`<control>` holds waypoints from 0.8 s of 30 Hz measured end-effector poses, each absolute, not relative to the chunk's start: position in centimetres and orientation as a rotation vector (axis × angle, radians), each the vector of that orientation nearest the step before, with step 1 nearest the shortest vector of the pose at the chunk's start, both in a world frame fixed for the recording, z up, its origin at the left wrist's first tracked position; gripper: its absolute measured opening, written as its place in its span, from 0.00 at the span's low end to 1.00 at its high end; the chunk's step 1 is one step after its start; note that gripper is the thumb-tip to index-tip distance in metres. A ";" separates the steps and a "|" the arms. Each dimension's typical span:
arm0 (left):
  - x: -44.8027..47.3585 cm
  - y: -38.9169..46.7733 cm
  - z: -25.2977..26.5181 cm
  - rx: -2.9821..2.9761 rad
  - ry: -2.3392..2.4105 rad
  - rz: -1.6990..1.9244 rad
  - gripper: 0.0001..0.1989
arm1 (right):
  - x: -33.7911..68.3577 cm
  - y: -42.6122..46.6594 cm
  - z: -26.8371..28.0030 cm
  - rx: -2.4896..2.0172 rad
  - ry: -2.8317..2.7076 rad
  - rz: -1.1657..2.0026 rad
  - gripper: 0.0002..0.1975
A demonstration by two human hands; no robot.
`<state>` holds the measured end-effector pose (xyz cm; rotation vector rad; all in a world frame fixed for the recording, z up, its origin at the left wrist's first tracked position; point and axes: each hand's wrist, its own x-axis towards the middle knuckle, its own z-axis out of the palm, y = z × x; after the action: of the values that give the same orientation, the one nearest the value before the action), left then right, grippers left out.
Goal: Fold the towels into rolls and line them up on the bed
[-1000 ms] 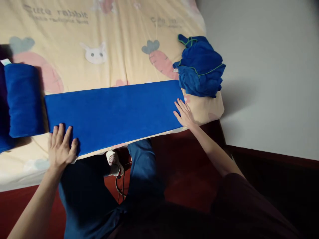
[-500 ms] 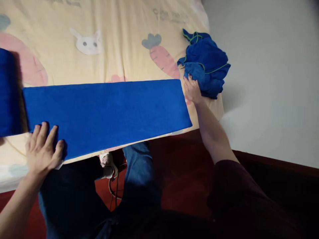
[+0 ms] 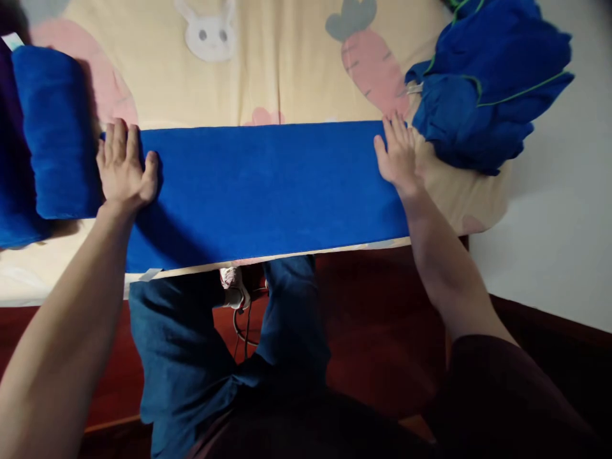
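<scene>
A blue towel lies folded into a long flat strip along the front edge of the bed. At its far left corner my left hand rests flat with the fingers apart. My right hand lies open on the far right corner, fingers stretched away from me. A small white tag sticks out from the towel's near left edge. Left of my left hand lies a rolled blue towel.
A crumpled pile of blue cloth with green edging sits at the bed's right end, near the grey wall. More rolled cloth lies at the far left. The bed sheet shows carrots and a rabbit. Cables run across the floor.
My left hand has moved from the strip's near left edge to its far left corner. My right hand has come off the crumpled pile onto the strip. The view has shifted.
</scene>
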<state>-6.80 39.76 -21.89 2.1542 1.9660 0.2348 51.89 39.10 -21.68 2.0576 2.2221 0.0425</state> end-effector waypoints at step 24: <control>-9.0 21.9 -20.0 2.164 1.960 0.332 0.38 | 49.4 24.8 -19.3 2.279 2.108 -0.174 0.34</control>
<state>-8.98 21.91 -20.05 2.1642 1.9602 0.3322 49.44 24.79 -19.29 2.2786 2.1081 -0.1737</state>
